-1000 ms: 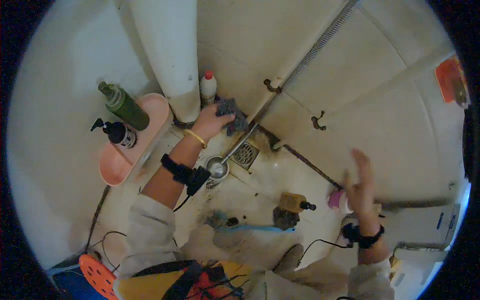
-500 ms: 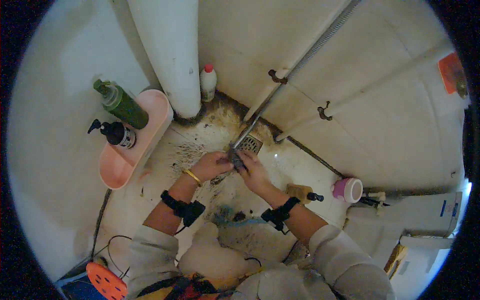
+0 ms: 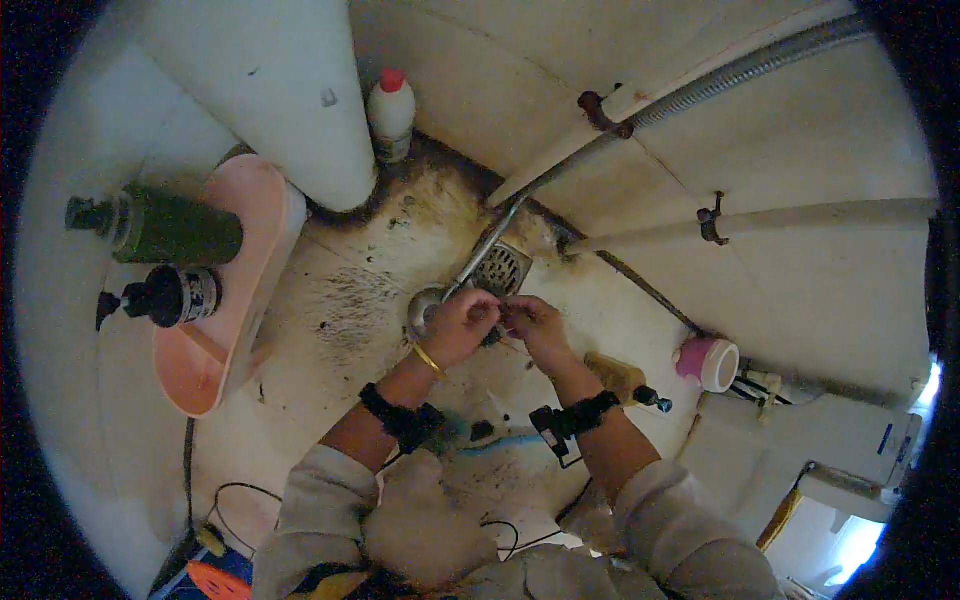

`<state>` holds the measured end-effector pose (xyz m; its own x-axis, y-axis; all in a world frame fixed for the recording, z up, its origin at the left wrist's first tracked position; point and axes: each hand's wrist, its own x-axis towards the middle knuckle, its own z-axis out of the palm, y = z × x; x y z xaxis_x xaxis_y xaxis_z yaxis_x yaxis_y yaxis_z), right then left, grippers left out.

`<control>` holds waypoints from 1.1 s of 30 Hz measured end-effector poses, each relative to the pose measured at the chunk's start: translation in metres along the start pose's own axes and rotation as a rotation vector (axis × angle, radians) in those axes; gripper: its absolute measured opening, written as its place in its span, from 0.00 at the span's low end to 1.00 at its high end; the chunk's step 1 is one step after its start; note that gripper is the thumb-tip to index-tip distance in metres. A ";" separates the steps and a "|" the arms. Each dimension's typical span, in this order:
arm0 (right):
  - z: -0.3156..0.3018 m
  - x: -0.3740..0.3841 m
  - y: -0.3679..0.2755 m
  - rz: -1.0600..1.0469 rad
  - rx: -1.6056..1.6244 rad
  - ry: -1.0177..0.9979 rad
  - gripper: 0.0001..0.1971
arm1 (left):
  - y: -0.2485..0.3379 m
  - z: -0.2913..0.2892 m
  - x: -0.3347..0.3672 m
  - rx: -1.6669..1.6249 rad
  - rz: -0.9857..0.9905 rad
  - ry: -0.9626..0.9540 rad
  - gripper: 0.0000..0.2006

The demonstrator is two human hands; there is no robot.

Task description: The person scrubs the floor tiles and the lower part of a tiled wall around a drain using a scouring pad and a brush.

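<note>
My left hand [image 3: 463, 328], with a gold bangle at the wrist, and my right hand [image 3: 540, 333] meet just below a square metal floor drain grate [image 3: 501, 268]. The fingertips of both are pinched together on something small and dark, too small to name. A thin metal pipe or hose [image 3: 487, 240] runs down from the wall past the grate to my left hand. Beside that hand lies a round silvery piece [image 3: 424, 308], partly hidden by it. Dark dirt and loose specks mark the pale floor [image 3: 345, 290] around them.
At left, a pink caddy [image 3: 190, 375] holds a green pump bottle [image 3: 185, 226] and a black pump bottle [image 3: 180, 296]. A white red-capped bottle [image 3: 391, 118] stands beside a thick white pipe [image 3: 290, 90]. At right are an amber bottle [image 3: 615, 377] and a pink-and-white tub [image 3: 708, 362].
My view has come closer and turned. My hands have shifted off the pipe's end and pinch together to its right; the round silvery piece beside my left hand now shows.
</note>
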<state>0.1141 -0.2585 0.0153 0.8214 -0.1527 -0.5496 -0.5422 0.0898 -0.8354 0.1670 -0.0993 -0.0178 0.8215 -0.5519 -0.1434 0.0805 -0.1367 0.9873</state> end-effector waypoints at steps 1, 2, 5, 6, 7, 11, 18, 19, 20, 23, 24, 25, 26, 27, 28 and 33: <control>-0.016 0.007 0.016 -0.023 -0.130 0.135 0.10 | 0.008 -0.001 0.006 0.107 0.046 0.051 0.11; -0.020 0.010 0.019 -0.047 -0.254 0.247 0.08 | 0.010 -0.009 0.009 0.230 0.085 0.118 0.12; -0.030 0.001 0.005 -0.171 -0.186 0.397 0.05 | 0.001 -0.025 0.016 0.804 0.154 0.243 0.12; -0.033 -0.003 -0.003 -0.168 -0.182 0.397 0.05 | 0.000 -0.025 0.021 0.807 0.152 0.239 0.12; -0.037 -0.009 -0.009 -0.251 -0.154 0.473 0.05 | 0.000 -0.021 0.027 0.894 0.050 0.188 0.14; -0.036 -0.014 -0.010 -0.505 -0.513 0.695 0.06 | -0.019 -0.017 0.047 1.137 -0.122 0.049 0.19; -0.030 -0.011 0.005 -0.341 -0.974 0.579 0.14 | -0.020 -0.058 0.030 1.173 -0.275 0.313 0.10; -0.020 -0.009 0.005 -0.334 -1.057 0.590 0.18 | -0.024 -0.084 0.024 1.165 -0.413 0.298 0.09; -0.019 -0.009 0.002 -0.323 -1.156 0.621 0.22 | -0.025 -0.097 0.020 1.161 -0.408 0.297 0.09; -0.007 -0.002 0.006 -0.555 -1.221 0.387 0.27 | -0.021 -0.121 0.007 1.328 -0.302 0.362 0.09; 0.000 0.001 0.008 -0.558 -1.222 0.385 0.27 | -0.020 -0.124 0.005 1.309 -0.298 0.348 0.08; 0.012 0.002 0.010 -0.504 -1.374 0.307 0.27 | -0.017 -0.126 0.003 1.291 -0.299 0.334 0.08; 0.019 0.003 0.012 -0.446 -1.524 0.227 0.27 | -0.014 -0.127 0.000 1.290 -0.304 0.336 0.08; 0.020 0.007 0.016 -0.289 -1.559 0.208 0.26 | -0.011 -0.125 -0.002 1.279 -0.315 0.380 0.08; 0.017 0.009 0.021 -0.296 -1.564 0.202 0.26 | -0.009 -0.124 -0.004 1.267 -0.326 0.430 0.08; -0.007 0.014 0.046 -0.281 -1.510 0.427 0.32 | -0.028 -0.133 -0.003 1.272 -0.284 0.520 0.06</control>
<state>0.0998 -0.2636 -0.0305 0.9541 -0.2712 -0.1272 -0.2717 -0.9623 0.0131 0.2370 0.0153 -0.0363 0.9985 -0.0549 -0.0075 -0.0531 -0.9869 0.1522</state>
